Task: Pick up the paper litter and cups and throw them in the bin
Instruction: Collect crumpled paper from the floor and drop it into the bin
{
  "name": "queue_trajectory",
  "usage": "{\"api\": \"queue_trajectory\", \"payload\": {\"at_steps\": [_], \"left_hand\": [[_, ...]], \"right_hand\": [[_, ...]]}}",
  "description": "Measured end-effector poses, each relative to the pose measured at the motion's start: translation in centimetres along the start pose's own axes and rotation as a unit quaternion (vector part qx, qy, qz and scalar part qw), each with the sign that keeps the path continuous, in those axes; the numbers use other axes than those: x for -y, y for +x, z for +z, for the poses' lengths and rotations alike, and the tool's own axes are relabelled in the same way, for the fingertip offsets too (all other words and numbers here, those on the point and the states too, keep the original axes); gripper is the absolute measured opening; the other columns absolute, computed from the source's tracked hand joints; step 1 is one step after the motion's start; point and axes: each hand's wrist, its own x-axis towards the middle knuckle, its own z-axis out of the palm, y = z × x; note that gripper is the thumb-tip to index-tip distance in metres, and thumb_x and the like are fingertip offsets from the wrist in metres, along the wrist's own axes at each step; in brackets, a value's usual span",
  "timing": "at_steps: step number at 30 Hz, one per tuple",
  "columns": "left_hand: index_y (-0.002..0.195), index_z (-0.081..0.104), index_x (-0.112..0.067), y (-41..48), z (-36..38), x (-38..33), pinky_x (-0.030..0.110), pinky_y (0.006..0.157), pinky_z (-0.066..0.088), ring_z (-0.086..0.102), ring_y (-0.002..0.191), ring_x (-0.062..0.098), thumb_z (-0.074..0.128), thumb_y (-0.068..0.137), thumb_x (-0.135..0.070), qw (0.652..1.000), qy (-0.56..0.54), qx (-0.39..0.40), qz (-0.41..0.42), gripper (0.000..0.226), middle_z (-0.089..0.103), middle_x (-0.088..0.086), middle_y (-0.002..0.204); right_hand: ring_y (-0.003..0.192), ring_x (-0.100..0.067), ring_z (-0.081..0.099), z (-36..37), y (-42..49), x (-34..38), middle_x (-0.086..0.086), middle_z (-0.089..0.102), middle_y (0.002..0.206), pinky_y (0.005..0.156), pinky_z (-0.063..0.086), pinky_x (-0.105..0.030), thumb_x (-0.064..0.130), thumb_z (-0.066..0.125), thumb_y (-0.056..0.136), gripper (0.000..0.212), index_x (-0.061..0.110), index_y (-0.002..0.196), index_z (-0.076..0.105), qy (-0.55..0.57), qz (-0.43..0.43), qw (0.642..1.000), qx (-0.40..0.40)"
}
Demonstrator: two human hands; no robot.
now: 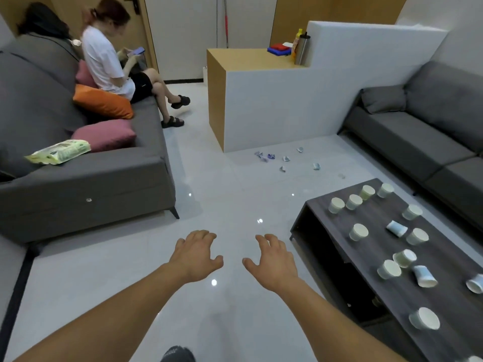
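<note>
Cups [358, 232] stand on the table [444, 304] (right); paper litter [271, 156] lies beyond.

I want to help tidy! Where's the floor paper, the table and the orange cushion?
paper litter [271, 156]: head view, a blue crumpled scrap.
table [379, 215]: head view, bare dark top.
orange cushion [104, 101]: head view, its middle.

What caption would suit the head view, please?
Left hand and right hand open; paper cups strewn on coffee table.

Seated person [104, 61] on grey sofa [78, 184]; orange cushion [104, 101], wipes pack [58, 151]; steel flask [302, 49] on counter [248, 58].
</note>
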Motion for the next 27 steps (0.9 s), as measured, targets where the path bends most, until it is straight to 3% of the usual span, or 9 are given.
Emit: {"api": "queue_trajectory", "payload": {"at_steps": [15, 27], "left_hand": [[0.145, 0.033, -0.023, 35.9, -11.9, 0.8, 0.041, 0.111, 0.021, 0.022, 0.141, 0.018, 0.048, 0.085, -0.056, 0.994, 0.037, 0.003, 0.102, 0.07, 0.031, -0.002, 0.151], [0.146, 0.032, -0.023, 62.4, -17.5, -5.0, 0.041, 0.111, 0.024, 0.024, 0.141, 0.02, 0.048, 0.086, -0.055, 0.994, 0.047, 0.021, 0.099, 0.07, 0.031, -0.001, 0.152]], "right_hand": [[0.138, -0.022, 0.027, -9.1, 30.8, -0.1, 0.001, 0.024, 0.154, 0.107, 0.034, -0.04, 0.062, 0.045, 0.089, 0.076, 0.024, 0.151, 0.023, 0.01, 0.087, 0.995, -0.042], [0.138, -0.023, 0.026, -17.0, 57.0, -9.4, -0.001, 0.023, 0.155, 0.107, 0.033, -0.041, 0.06, 0.046, 0.09, 0.073, 0.024, 0.15, 0.026, 0.023, 0.099, 0.994, -0.034]]}}
